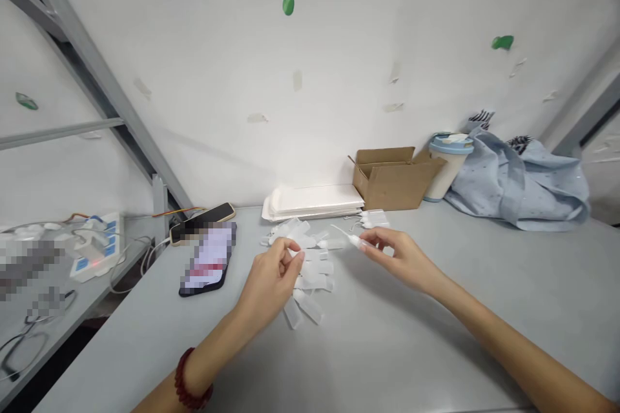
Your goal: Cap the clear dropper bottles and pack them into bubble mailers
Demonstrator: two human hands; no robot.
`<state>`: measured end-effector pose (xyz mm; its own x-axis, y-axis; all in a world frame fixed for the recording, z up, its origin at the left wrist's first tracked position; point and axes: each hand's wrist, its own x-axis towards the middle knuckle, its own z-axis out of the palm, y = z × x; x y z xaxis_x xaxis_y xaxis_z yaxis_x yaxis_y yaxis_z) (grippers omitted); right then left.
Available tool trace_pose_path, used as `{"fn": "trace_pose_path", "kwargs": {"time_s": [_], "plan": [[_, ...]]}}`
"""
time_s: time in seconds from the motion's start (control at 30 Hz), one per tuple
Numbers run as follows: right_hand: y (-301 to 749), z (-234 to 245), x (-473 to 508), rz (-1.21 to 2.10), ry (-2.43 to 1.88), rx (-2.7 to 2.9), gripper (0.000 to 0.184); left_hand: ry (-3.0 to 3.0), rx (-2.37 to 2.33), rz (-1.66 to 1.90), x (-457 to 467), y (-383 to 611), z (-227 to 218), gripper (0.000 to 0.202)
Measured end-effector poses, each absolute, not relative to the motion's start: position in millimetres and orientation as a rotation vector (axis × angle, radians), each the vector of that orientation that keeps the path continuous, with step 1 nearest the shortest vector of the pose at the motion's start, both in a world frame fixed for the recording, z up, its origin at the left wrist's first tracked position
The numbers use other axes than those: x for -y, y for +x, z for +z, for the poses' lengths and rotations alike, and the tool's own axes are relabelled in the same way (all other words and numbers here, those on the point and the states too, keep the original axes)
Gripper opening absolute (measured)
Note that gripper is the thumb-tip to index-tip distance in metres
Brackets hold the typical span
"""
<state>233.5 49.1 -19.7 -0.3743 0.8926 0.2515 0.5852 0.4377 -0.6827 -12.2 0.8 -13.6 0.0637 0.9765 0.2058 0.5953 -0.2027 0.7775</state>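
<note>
My right hand (402, 258) pinches a small translucent plastic dropper bottle (356, 242) between thumb and fingers. Its long thin white nozzle points up and to the left; most of its body is hidden by my fingers. My left hand (271, 277) is closed, thumb tip against the index finger, above a loose pile of similar clear bottles (314, 281). Whatever lies in that pinch, if anything, is too small or hidden to make out. More bottles (290, 230) lie just behind my left hand, and a few others (375, 218) rest near the cardboard box.
At the back stand a stack of white flat packs (314, 200), an open cardboard box (394, 187), a lidded cup (445, 171) and a light blue cloth bag (523, 184). Two phones (208, 264) (203, 222) lie left. A power strip (99, 248) with cables sits further left.
</note>
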Motion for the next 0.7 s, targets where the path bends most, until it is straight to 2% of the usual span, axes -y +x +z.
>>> {"fn": "trace_pose_path", "kwargs": {"time_s": [0.2,0.33,0.7], "plan": [[224,-9,-30,1.138,-1.064,1.968,0.026,1.775,-1.376,0.931,8,-4,-10,0.034],[225,-13,-32,1.320,-1.007,1.901,0.028,1.721,-1.388,0.923,10,-4,-8,0.036],[220,-12,-26,1.344,-0.933,1.795,0.026,1.734,-1.398,0.876,10,-8,1,0.026]]}}
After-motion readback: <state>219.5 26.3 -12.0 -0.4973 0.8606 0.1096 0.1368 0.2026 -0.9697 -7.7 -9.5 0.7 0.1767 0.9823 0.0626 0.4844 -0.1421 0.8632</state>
